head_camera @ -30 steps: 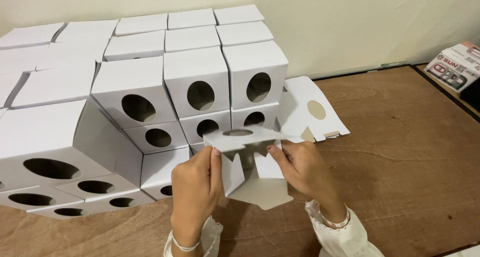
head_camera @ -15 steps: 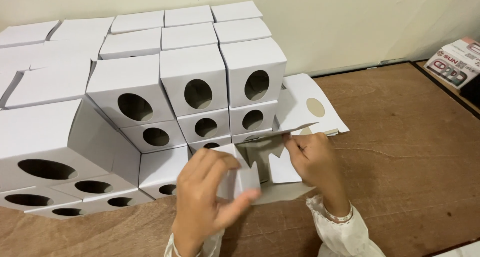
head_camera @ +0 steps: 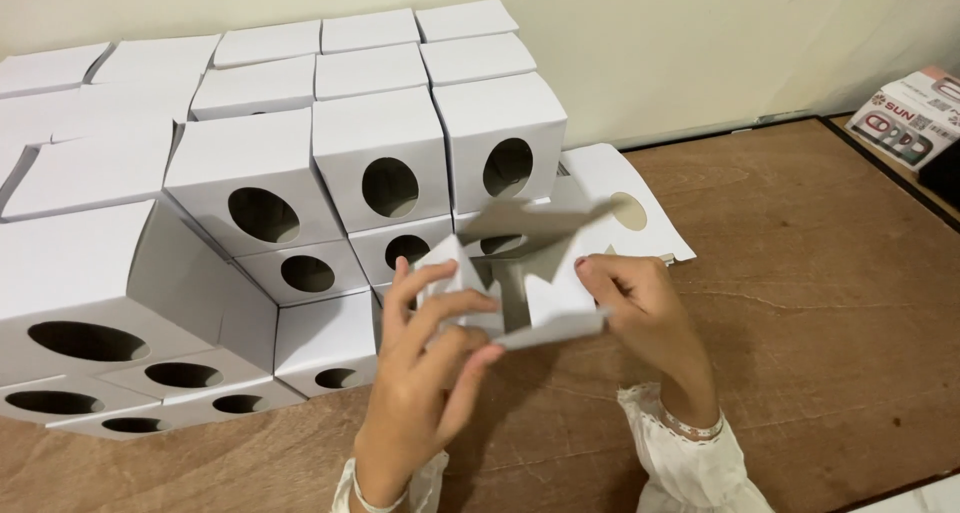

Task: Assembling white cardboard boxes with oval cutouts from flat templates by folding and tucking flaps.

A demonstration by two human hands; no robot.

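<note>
Half-folded white cardboard box (head_camera: 520, 293) is held just in front of the stacked white boxes (head_camera: 300, 203), gripped by the left hand (head_camera: 430, 373) and right hand (head_camera: 640, 313), fingers closed on its flaps.

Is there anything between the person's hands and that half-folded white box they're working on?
Nothing visible does. Both the left hand and the right hand already grip the half-folded white box directly, just in front of the stack of finished boxes on the wooden table.
</note>
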